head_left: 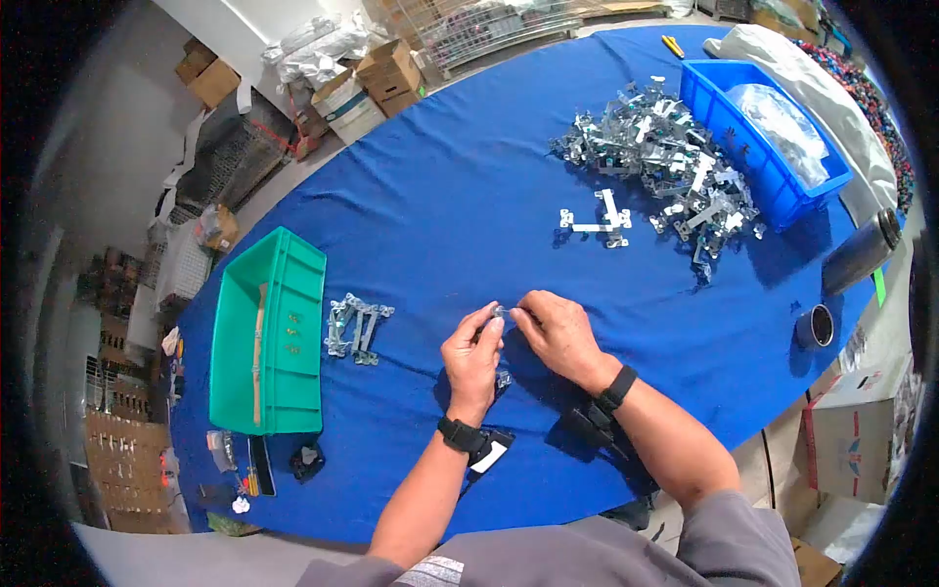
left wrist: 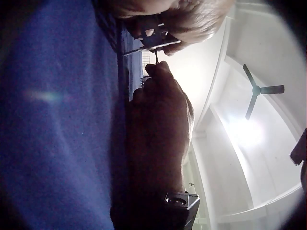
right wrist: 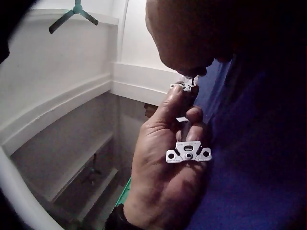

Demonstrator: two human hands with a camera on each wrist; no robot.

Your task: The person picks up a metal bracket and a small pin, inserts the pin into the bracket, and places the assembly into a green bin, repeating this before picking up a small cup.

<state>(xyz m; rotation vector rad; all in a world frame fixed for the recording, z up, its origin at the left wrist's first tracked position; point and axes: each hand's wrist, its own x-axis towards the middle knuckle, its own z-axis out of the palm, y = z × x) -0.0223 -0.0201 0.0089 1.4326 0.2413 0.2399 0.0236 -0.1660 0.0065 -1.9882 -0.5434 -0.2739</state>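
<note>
My left hand holds a metal bracket, a narrow strip with a flat two-holed plate at each end. In the right wrist view one bracket end plate lies over the palm, while the thumb presses by the other end near the fingertips. The right hand meets it there, its thumb and fingers pinching a small thin dark pin-like piece against the bracket's far end. That small piece is too small to make out further. Most of the strip is hidden by the left fingers.
A green bin stands at left, several brackets beside it. A large heap of brackets lies at the back right, by a blue bin; a few brackets lie before it. A dark cup sits near the right edge.
</note>
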